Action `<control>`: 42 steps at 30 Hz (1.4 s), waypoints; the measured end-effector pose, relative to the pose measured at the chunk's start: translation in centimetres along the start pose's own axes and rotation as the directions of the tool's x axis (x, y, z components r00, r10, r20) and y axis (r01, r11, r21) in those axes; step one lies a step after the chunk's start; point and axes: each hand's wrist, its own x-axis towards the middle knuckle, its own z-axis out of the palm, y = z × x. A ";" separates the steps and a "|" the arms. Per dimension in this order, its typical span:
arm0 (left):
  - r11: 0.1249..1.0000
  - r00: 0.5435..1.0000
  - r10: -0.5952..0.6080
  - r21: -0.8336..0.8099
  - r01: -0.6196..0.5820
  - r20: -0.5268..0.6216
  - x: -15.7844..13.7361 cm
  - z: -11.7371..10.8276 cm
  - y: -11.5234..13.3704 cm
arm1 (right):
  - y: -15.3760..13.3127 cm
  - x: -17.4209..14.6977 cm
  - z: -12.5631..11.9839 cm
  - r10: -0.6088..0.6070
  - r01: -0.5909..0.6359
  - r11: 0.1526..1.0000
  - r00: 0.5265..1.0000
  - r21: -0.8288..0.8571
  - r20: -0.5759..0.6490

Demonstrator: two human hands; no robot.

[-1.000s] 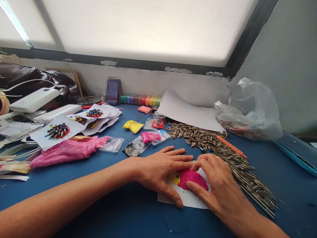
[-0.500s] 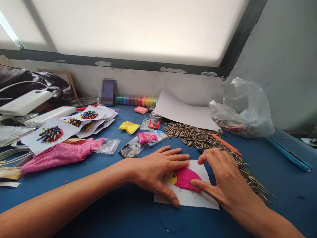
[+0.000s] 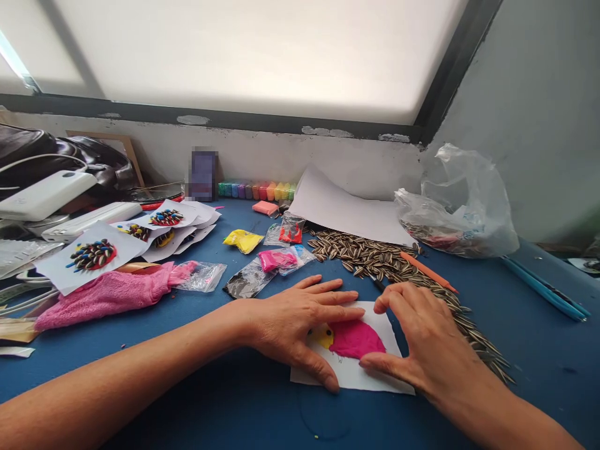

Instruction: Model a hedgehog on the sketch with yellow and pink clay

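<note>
A white paper sheet (image 3: 347,375) lies on the blue table, bearing a flat pink clay shape (image 3: 359,340) with a smaller yellow clay piece (image 3: 324,336) at its left end. Dark dots mark the yellow part, and small pen lines show below the pink. My left hand (image 3: 307,328) lies flat on the paper, fingers spread, partly covering its left side and the yellow clay. My right hand (image 3: 417,337) is at the paper's right side, its thumb at the lower edge of the pink clay, its index finger curled and apart from the thumb. Nothing is held in either hand.
Sunflower seeds (image 3: 375,256) spread behind and right of the paper, with an orange pen (image 3: 429,272) on them. Clay packets (image 3: 279,258) lie behind my left hand. A pink cloth (image 3: 112,294) and seed-covered cards (image 3: 91,256) are at left; a plastic bag (image 3: 462,212) stands back right.
My right thumb has moved down from on top of the pink clay to its lower edge. My left hand stays almost in place on the paper.
</note>
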 end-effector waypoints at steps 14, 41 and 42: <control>1.000 1.000 -0.002 -0.010 0.002 0.004 -0.1 -0.2 0.2 | 0.9 0.3 -0.7 0.014 -0.012 0.999 0.998 -0.035 0.058; 1.000 1.000 -0.004 -0.010 0.005 0.020 0.0 -0.3 0.3 | 0.7 0.1 -0.4 -0.005 0.008 0.998 0.999 -0.061 0.048; 1.000 1.000 -0.002 -0.011 0.002 0.015 0.0 -0.3 0.3 | 0.6 0.1 -0.4 -0.011 0.014 0.998 0.999 -0.066 0.035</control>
